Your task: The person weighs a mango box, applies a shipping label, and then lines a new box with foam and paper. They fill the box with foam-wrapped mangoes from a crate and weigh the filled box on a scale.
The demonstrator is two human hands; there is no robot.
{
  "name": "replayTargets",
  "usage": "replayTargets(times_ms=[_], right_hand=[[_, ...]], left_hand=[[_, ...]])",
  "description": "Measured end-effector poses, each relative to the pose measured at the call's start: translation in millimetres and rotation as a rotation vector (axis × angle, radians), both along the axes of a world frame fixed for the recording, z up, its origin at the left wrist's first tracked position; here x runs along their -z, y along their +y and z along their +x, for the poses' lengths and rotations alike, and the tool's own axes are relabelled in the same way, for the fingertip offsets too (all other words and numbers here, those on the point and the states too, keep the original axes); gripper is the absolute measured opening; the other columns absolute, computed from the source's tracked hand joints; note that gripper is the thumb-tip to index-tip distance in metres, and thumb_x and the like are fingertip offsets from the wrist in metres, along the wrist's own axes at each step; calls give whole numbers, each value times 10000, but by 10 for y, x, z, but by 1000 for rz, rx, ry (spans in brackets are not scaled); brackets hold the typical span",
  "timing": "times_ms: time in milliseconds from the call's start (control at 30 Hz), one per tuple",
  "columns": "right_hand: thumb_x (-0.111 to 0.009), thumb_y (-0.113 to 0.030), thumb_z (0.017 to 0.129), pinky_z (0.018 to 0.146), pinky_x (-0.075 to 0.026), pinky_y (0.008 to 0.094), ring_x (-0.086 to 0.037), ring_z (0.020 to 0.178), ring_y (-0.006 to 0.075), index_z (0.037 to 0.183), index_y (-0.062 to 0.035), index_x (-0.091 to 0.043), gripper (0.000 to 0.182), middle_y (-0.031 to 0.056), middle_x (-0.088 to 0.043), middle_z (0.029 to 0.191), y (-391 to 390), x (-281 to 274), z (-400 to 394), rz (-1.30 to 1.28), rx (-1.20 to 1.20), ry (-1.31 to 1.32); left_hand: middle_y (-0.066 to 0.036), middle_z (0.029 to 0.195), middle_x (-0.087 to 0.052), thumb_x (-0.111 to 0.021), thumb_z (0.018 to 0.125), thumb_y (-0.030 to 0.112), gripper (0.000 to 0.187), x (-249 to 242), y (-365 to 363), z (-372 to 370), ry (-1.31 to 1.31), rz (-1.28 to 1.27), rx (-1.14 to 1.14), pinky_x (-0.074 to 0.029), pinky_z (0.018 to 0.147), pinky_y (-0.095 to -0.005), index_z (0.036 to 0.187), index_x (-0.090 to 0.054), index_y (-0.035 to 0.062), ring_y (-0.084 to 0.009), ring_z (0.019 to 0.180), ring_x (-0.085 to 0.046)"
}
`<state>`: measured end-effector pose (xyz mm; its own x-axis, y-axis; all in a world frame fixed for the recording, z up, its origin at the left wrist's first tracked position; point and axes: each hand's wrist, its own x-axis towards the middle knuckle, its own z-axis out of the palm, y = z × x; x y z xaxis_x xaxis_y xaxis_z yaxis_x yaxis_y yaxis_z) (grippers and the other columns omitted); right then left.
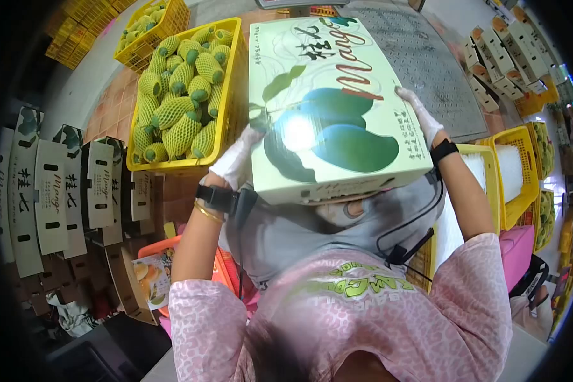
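Observation:
A pale green mango box with its printed top facing up is in front of me, above my lap. My left hand, in a white glove, grips the box's near left side, its fingers partly hidden by the edge. On the opposite side my right hand, also gloved, presses against the right edge with the thumb near the top. Left of the box, a yellow crate holds many mangoes in yellow-green foam nets. What lies inside the box is hidden.
Folded mango cartons stand at the left. An open carton and an orange basket are beside my left arm. Yellow crates with white foam nets stand at the right. A metal plate lies beyond the box.

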<state>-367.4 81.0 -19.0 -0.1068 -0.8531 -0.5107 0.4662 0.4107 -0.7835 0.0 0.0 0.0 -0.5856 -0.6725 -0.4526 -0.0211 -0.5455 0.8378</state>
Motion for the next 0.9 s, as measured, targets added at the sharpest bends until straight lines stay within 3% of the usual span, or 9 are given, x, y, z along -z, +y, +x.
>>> replayTargets(times_ms=[67,167,233,400,433,567,667,733,900], right_hand=[[-588,-438,806,768,-500,282,-607,896,137,1266,-94,-445,592,66,-594,1106,-1,-222,-4,178,-97,-21],[-529,-331,871,692,-478,263,-594,811,141,1023,-32,-579,339,109,-609,952,449,-468,249,-150,125,1205],[-574,-241,853,666,-470,261,-592,768,152,900,-3,-594,243,122,-605,859,918,-682,736,-346,401,1412],[-685,-230,766,699,-484,277,-615,740,165,844,-37,-611,221,83,-635,768,1511,-74,2126,-88,-280,872],[-706,-288,745,724,-481,286,-612,778,167,892,-21,-603,322,92,-644,816,1508,598,2320,-78,-157,559],[-713,-407,706,708,-481,295,-616,703,206,909,16,-639,475,141,-656,834,933,1324,2585,157,-73,510],[-714,-322,733,617,-483,288,-601,642,179,830,13,-650,355,107,-650,738,866,1113,2743,67,-22,476],[-706,-206,753,502,-448,249,-558,561,126,718,6,-642,224,59,-611,631,843,891,2810,153,262,59],[-675,-87,755,430,-387,225,-502,480,90,648,12,-609,160,33,-571,590,758,923,2894,153,380,87]], left_hand=[[-6,998,-581,-465,894,420,332,76,-134,19,-21,78,-65,-475,799,-299,1047,-520,131,-151,887,-569],[-36,1142,-481,-374,933,418,380,228,-45,-61,-1,-14,-77,-441,856,-320,1177,-404,129,-161,1030,-483],[-22,1126,-484,-399,904,436,404,235,-66,-62,-11,-96,-80,-454,822,-333,1173,-415,134,-156,1023,-479],[-57,957,-590,-473,815,457,425,-78,103,-75,-60,108,-117,-459,762,-365,1078,-522,127,-207,858,-561],[-56,965,-596,-473,818,451,422,-97,109,-88,-55,160,-119,-457,765,-363,1073,-530,119,-207,854,-563],[-57,971,-608,-482,819,437,401,-48,93,-92,5,126,-126,-452,769,-349,1046,-553,115,-206,856,-563],[-56,985,-608,-476,807,470,423,11,91,-81,-30,93,-134,-447,776,-363,1059,-560,140,-213,861,-560],[-54,994,-602,-483,798,475,423,-39,84,-60,-56,185,-101,-443,780,-372,1057,-561,150,-213,875,-550],[-47,1037,-566,-531,763,461,410,-45,146,-31,2,214,-96,-431,802,-388,1057,-556,175,-197,938,-505]])
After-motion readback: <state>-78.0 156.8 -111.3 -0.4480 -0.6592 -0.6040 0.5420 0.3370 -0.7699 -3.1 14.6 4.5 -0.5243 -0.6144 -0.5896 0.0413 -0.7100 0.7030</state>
